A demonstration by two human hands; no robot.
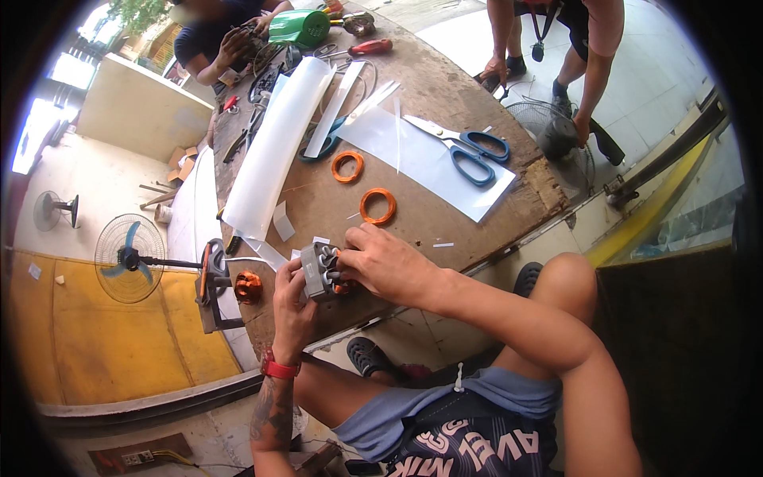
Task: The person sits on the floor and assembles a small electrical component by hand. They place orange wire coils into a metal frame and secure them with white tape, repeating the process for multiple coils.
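Over the near edge of the counter [429, 215], in the head view, the left hand [292, 314] is gripping a grey metal core [314, 278], while the right hand [385, 262] is bending its fingers against the core's right side — whether they are pinching anything, the view isn't letting me tell. Work is looking partly done: orange wire [342, 287] is showing at the core, while a nearer coil [365, 208] and a farther coil [335, 168] are lying loose, seemingly unused. Blue-handled scissors [470, 153] are resting on a cut sheet [381, 135]. The right hand is hiding part of the core, its underside is facing away — and small size is blurring how many slots are holding wire
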